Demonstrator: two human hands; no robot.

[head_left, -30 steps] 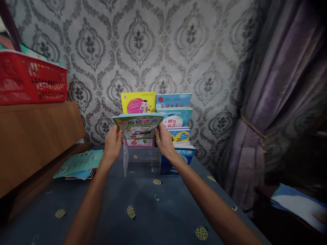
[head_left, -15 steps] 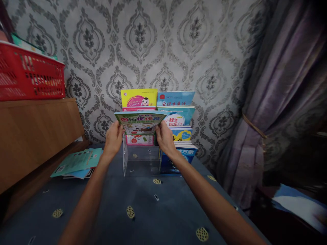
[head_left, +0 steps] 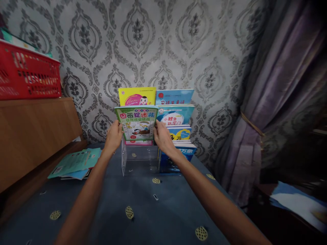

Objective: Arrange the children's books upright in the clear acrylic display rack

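Note:
A green picture book (head_left: pixel 138 124) stands nearly upright between my hands, its cover facing me. My left hand (head_left: pixel 114 136) is closed on its left edge, and my right hand (head_left: pixel 163 136) grips the right edge. Both sets of fingertips are partly hidden behind it. The book is at the left column of a clear tiered book rack (head_left: pixel 139 161), in front of a pink-edged book (head_left: pixel 138 143) and a yellow book (head_left: pixel 136 95). In the right column are a light blue book (head_left: pixel 176 97), a teal book (head_left: pixel 182 114), a blue-and-yellow book (head_left: pixel 182 132) and a dark blue book (head_left: pixel 173 163).
On the dark patterned cloth (head_left: pixel 102 211), loose teal and blue books (head_left: pixel 76 163) lie at the left. A red basket (head_left: pixel 30 73) sits on a wooden cabinet (head_left: pixel 38 132). A tied curtain (head_left: pixel 251 136) hangs at the right, near blue and white papers (head_left: pixel 296 202).
The green book has gone from tilted back to nearly upright, showing more of its cover and covering more of the pink book. My hands keep hold of both edges.

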